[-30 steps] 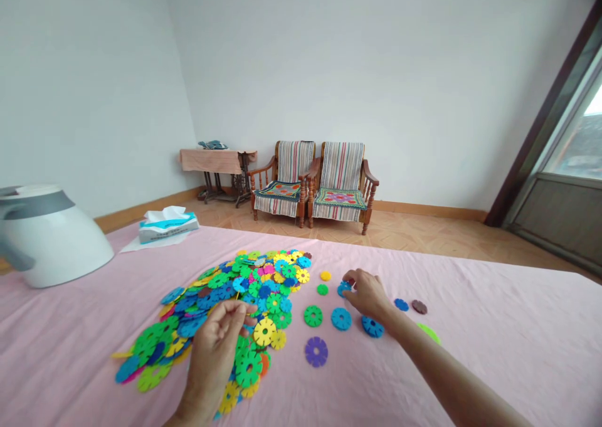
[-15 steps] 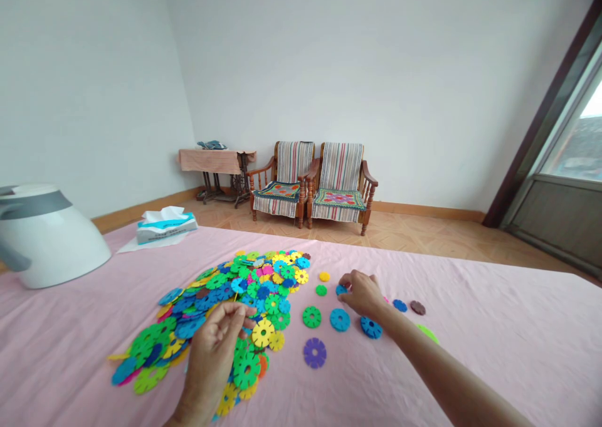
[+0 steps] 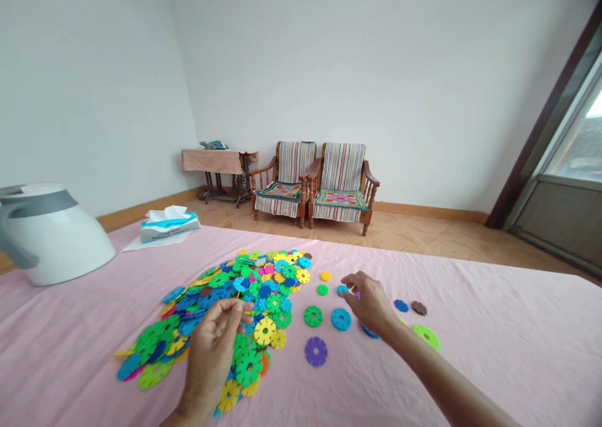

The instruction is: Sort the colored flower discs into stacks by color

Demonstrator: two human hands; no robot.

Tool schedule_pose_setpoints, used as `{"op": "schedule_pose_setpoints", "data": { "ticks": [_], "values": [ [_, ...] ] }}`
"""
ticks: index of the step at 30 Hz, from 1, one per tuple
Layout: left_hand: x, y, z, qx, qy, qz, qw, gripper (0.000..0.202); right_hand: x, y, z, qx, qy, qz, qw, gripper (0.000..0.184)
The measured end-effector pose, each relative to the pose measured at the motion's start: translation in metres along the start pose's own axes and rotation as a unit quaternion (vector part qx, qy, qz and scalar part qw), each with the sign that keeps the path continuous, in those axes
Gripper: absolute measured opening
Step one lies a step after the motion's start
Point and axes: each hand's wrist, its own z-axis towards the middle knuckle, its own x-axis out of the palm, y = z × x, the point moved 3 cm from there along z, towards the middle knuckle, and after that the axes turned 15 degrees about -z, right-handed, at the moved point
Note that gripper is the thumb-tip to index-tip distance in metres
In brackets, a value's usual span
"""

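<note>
A big heap of coloured flower-shaped plastic discs (image 3: pixel 221 301) lies on the pink tablecloth (image 3: pixel 493 345). My left hand (image 3: pixel 211 345) hovers over the heap's near side, thumb and fingers pinched on a thin yellow piece seen edge-on. My right hand (image 3: pixel 371 303) rests to the right of the heap, fingers curled around a small purple disc (image 3: pixel 357 295) and touching a small blue disc (image 3: pixel 342 289). Single discs lie around it: green (image 3: pixel 313 316), blue (image 3: pixel 341 318), purple (image 3: pixel 316 351), lime (image 3: pixel 427 337). Another blue disc is half hidden under my wrist.
A white and grey appliance (image 3: pixel 56 239) stands at the table's left. A tissue pack (image 3: pixel 169 224) lies at the far left edge. Small blue (image 3: pixel 401 305) and brown (image 3: pixel 419 308) discs lie further right. Two striped armchairs (image 3: pixel 315 185) and a side table (image 3: pixel 221 163) stand by the wall.
My right hand has shifted slightly right and nearer, uncovering the small blue disc and covering the larger blue one by my wrist; a purple disc now shows in its fingers. My left hand barely moved.
</note>
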Motion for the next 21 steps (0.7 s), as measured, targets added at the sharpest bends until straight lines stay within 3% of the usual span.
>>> {"op": "schedule_pose_setpoints", "data": {
  "ticks": [6, 11, 16, 21],
  "values": [
    [-0.001, -0.004, 0.001, 0.01, -0.022, -0.009, 1.0, 0.035, -0.007, 0.035, -0.059, -0.06, -0.031, 0.094, 0.993, 0.018],
    [-0.001, -0.008, 0.003, 0.009, -0.044, -0.015, 0.999, 0.036, 0.003, 0.062, -0.096, -0.115, -0.009, 0.109, 0.987, 0.026],
    [-0.002, -0.009, 0.004, 0.011, -0.058, -0.012, 0.998, 0.035, 0.029, 0.096, -0.108, -0.211, 0.012, 0.068, 0.975, 0.025],
    [-0.001, -0.008, 0.003, 0.012, -0.043, 0.007, 0.999, 0.036, 0.05, 0.132, -0.106, -0.304, -0.043, 0.033, 0.951, 0.048]
  ]
}}
